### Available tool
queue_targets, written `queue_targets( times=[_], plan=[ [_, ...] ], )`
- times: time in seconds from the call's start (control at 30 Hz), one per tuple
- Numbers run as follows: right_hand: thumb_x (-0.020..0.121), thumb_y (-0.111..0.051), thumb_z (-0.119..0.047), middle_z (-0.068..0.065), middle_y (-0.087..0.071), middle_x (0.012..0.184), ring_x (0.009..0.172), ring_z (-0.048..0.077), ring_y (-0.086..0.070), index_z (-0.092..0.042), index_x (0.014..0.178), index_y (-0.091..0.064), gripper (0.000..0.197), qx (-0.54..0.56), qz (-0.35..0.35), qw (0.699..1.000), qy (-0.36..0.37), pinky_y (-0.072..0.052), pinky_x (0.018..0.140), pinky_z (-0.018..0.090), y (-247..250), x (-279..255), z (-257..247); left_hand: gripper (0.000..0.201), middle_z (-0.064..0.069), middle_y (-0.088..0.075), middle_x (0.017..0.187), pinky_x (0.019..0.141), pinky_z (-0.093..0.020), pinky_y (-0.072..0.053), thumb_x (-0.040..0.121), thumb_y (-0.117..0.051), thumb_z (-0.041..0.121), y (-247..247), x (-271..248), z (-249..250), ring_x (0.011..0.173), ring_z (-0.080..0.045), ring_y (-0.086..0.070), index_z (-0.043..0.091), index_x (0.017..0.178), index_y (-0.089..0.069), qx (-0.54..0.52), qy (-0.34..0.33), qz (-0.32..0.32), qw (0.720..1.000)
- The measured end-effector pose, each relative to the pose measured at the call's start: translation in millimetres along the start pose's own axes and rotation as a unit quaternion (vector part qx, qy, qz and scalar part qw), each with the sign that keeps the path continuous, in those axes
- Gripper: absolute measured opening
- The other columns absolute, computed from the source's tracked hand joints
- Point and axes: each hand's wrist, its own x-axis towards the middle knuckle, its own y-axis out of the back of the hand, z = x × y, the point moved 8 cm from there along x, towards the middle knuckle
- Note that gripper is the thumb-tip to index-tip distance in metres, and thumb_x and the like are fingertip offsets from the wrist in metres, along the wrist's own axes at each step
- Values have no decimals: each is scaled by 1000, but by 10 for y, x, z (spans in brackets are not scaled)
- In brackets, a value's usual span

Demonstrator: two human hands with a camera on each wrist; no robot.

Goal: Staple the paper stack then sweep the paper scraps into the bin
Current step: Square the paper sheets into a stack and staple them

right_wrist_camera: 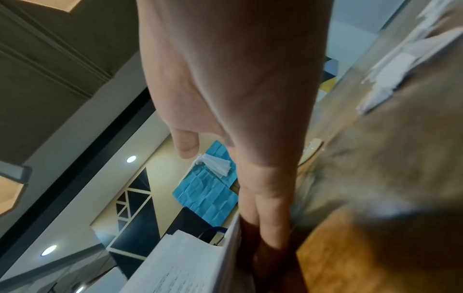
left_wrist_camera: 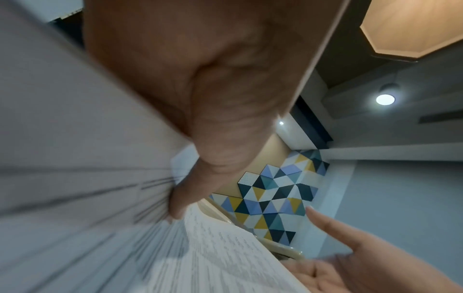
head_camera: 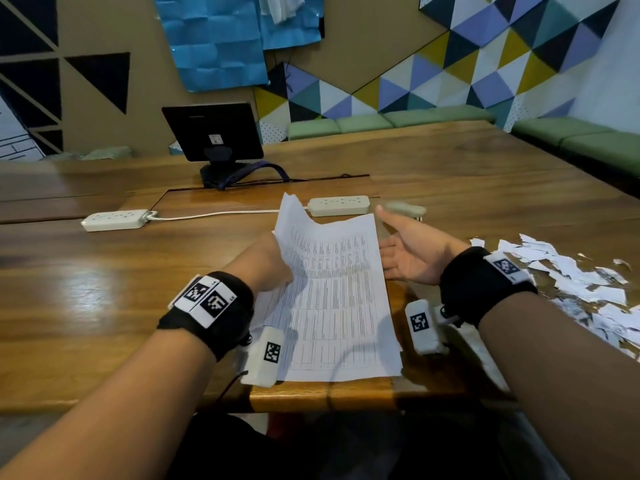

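Now: left hand grip lifts paper stack corner | right hand flat | scraps right

monitor back-on, black, on stand at 11 o'clock | power strip at 10 o'clock, white cord running right | second power strip at 12 o'clock | green bench cushions along wall, 1 o'clock | blue paper sheets pinned on wall, 12 o'clock | wooden table
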Motion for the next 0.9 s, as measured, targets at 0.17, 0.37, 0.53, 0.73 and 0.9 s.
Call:
queue_targets(
  times=[0.17, 0.37, 0.53, 0.73, 0.9],
  plan=[
    [96, -55, -62, 21, -69, 134, 129, 36, -64, 4, 146, -48, 83, 29, 8, 1000, 9, -41, 117, 47, 81, -34, 85, 58, -5, -73, 110, 70, -44, -67, 76, -88, 11, 57, -147, 12, 95, -27, -75, 23, 124, -57, -205, -18, -20, 978],
    [103, -53, -39, 16, -69, 136, 130, 35, -64, -13, 144, -57, 48, 1, -28, 1000, 14, -42, 116, 54, -33, -85, 74, 41, -17, -81, 108, 77, -56, -65, 91, -77, 14, -37, -248, -224, 97, -35, -80, 12, 128, -59, -399, 102, -138, 901],
    [103, -56, -18, 18, -65, 141, 134, 38, -60, -13, 145, -55, 42, -30, -23, 999, 11, -39, 119, 57, -84, -9, 90, 43, -23, -71, 130, 93, -66, -53, 99, -63, 7, -122, -298, -287, 124, -40, -66, 7, 141, -54, -466, 104, -211, 853],
    [104, -51, -6, 12, -72, 132, 121, 32, -70, -14, 138, -58, 36, -49, 8, 999, 8, -48, 112, 54, -84, 59, 89, 48, -17, -80, 113, 99, -69, -50, 89, -76, 1, -53, -184, -356, 99, -40, -78, 11, 131, -56, -464, 65, -120, 875],
    [101, -59, -9, 13, -77, 120, 115, 31, -72, -5, 126, -66, 27, -129, 78, 988, -23, -40, 120, 48, 11, 116, 150, 37, -18, -79, 104, 92, -57, -60, 81, -83, -6, -71, -185, -454, 96, -37, -78, 11, 102, -58, -466, 84, -35, 880]
  ],
)
